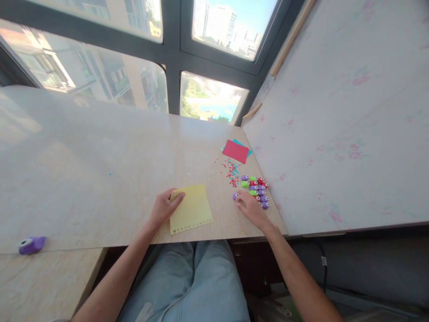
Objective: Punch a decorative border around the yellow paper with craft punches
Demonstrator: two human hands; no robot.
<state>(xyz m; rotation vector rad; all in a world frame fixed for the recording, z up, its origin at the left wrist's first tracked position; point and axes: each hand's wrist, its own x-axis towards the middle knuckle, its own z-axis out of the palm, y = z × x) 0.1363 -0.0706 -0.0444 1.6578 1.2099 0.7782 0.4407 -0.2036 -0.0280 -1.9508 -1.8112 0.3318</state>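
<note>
A sheet of yellow paper (191,208) lies near the table's front edge, with a row of small punched shapes along its near side. My left hand (166,205) pinches its left edge, thumb on top. To the right, my right hand (248,206) has its fingertips closed on a small purple craft punch (235,196). Beside that hand stand several more craft punches (254,188) in rows, purple, green and red; the hand hides some of them.
Red and blue paper bits (233,173) are scattered beyond the punches. Behind them lies a red card (235,151) over blue sheets. A larger purple punch (31,245) sits at the far left. The patterned wall (335,134) bounds the table on the right; windows stand behind.
</note>
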